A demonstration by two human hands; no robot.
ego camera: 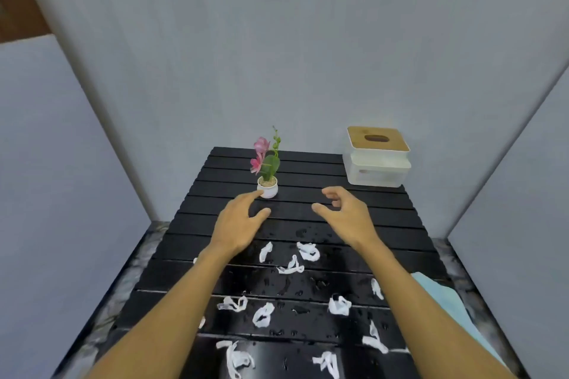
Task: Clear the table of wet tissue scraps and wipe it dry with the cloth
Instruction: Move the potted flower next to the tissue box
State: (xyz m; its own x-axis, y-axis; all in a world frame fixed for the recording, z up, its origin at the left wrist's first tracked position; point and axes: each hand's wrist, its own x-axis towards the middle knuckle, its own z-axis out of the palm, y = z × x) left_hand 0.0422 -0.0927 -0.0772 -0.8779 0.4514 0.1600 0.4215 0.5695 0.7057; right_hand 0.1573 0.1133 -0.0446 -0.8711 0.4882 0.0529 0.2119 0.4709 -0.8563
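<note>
Several white wet tissue scraps (308, 251) lie scattered over the near half of the black slatted table (295, 163), among water droplets. A light blue cloth (443, 292) lies at the table's right edge, partly hidden behind my right forearm. My left hand (240, 221) hovers over the table's middle, palm down, fingers spread, its fingertips close to the flower pot. My right hand (345, 209) hovers beside it, fingers loosely curled and apart. Neither hand holds anything. Both hands are beyond the scraps.
A small white pot with a pink artificial flower (267, 175) stands at the back centre. A white tissue box with a wooden lid (377, 157) stands at the back right corner. Grey walls close in on three sides.
</note>
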